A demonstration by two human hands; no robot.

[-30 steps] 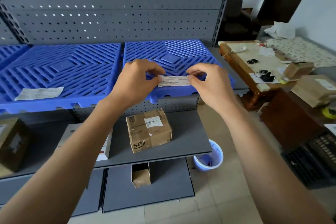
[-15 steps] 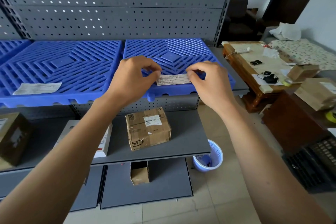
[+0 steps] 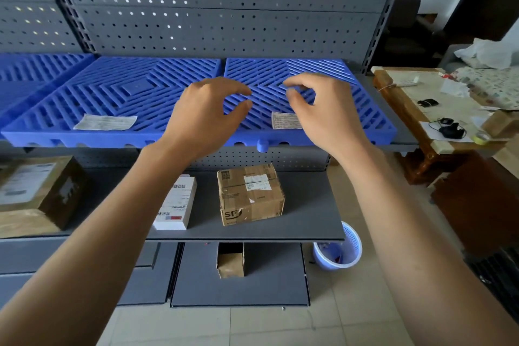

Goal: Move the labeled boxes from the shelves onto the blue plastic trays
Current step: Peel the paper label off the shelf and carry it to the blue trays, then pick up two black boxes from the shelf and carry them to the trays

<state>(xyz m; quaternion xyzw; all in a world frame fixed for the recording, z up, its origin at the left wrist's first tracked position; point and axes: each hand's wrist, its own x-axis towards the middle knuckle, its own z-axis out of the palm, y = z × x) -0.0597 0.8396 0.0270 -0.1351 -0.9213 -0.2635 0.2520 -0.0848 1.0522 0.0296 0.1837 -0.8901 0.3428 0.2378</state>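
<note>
Blue slatted plastic trays lie side by side on the upper shelf: a middle tray (image 3: pixel 118 87) and a right tray (image 3: pixel 362 109). A paper slip (image 3: pixel 285 120) lies on the right tray's front edge, and another slip (image 3: pixel 105 122) on the middle tray. My left hand (image 3: pixel 206 115) and my right hand (image 3: pixel 317 109) hover above the right tray with loosely curled fingers, holding nothing. On the shelf below stand a brown labelled cardboard box (image 3: pixel 250 194), a white labelled box (image 3: pixel 175 202) and a dark brown labelled box (image 3: pixel 36 191) at the left.
A small open cardboard box (image 3: pixel 230 261) sits on the bottom shelf. A lilac waste basket (image 3: pixel 337 250) stands on the tiled floor by the shelf end. A wooden table (image 3: pixel 415 109) with cables, papers and boxes is at the right. Perforated grey panels back the shelves.
Both hands have let go of the paper slip and lifted apart; the slip now lies on the right tray's front edge.
</note>
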